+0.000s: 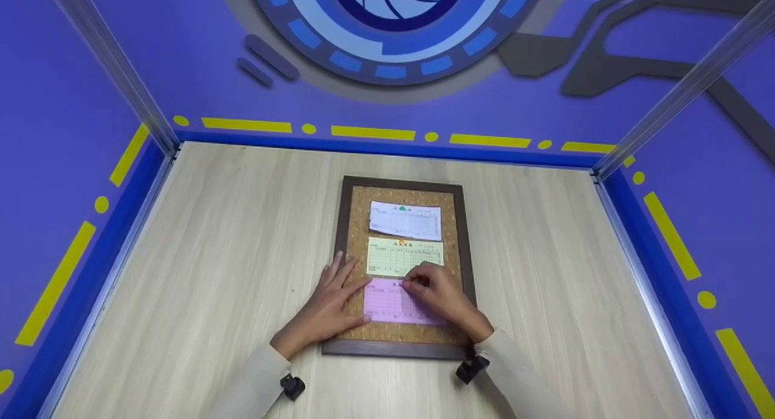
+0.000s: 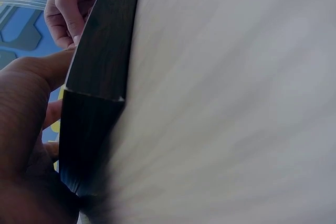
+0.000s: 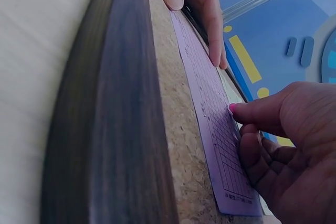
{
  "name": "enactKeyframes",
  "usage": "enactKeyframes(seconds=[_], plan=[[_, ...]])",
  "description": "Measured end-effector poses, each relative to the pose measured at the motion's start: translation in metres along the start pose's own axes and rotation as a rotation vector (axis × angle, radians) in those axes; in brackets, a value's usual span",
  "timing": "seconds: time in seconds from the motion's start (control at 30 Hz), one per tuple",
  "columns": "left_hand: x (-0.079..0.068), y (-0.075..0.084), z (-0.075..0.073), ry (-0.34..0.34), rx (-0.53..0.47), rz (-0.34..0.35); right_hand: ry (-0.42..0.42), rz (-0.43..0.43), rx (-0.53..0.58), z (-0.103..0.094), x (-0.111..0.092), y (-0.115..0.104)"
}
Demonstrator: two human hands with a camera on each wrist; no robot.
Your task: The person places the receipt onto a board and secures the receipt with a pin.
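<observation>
A brown-framed cork board lies on the table with three printed slips in a column. My right hand pinches a pink push pin at the upper edge of the lowest slip, a pink one. Spread and fairly straight, the fingers of my left hand rest on the board's left side, with thumb and index finger at the pink slip's left edge. Above it are a pale green slip with an orange pin and a white slip with a green pin. The pin's point is hidden.
The light wood table extends around the board on all sides. Blue-purple panels with yellow marks enclose its back and both sides, joined by metal corner posts. The board's dark frame forms a raised border.
</observation>
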State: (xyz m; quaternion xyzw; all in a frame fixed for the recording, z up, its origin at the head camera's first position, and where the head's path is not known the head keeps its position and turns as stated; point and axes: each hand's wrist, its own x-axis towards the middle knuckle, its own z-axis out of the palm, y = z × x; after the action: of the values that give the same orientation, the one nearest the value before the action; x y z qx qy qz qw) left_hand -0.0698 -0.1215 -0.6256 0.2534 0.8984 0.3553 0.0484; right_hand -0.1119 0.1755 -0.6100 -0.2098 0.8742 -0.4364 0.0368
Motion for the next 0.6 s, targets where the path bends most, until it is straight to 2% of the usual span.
enactKeyframes(seconds=[0.37,0.6], plan=[[-0.0004,0.0005,-0.0007,0.001,0.016,0.012,-0.018,0.011,-0.034,-0.0006,0.0013,-0.0023],[0.0004,0.0006,-0.0005,0.001,0.001,0.005,-0.037,0.033,-0.012,-0.0021,0.0040,-0.0053]])
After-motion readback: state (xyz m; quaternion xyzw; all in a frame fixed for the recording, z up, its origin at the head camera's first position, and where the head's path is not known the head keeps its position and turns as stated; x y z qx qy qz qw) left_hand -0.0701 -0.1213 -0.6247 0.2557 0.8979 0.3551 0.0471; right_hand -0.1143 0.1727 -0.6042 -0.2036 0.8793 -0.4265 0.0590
